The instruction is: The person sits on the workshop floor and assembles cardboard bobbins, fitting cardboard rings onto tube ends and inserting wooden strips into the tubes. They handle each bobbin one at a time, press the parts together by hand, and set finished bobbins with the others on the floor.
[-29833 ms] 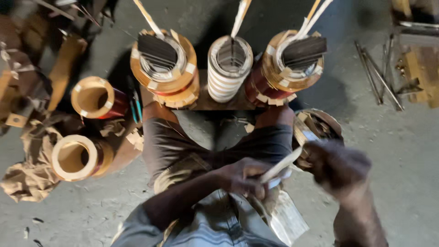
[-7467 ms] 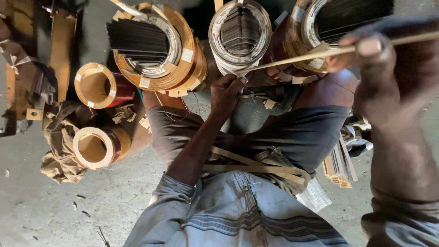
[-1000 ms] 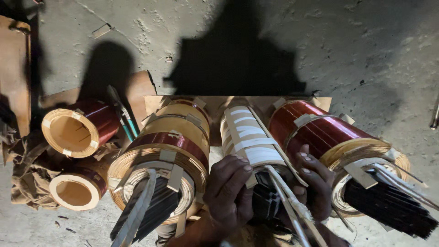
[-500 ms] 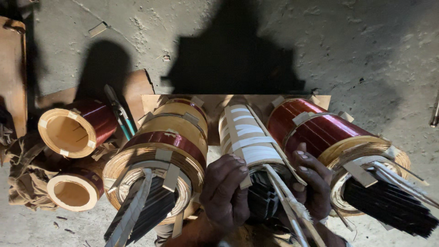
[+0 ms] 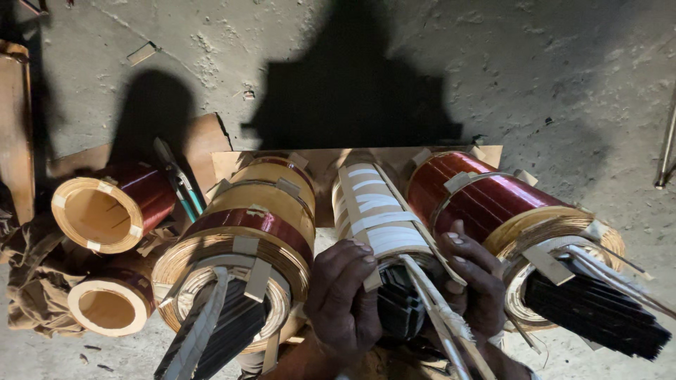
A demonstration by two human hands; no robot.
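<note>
Below, both hands (image 5: 343,299) (image 5: 477,281) clasped round the white-taped coil (image 5: 377,214), wrists cut off

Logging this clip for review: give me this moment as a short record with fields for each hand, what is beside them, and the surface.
left hand: grips the near end of the middle coil, wrapped in pale paper with white tape bands
right hand: on the same coil's other side, by pale strips sticking out of its end
neighbours: left coil and right coil, red-brown windings
further left: two hollow coils
surface: concrete floor
</note>
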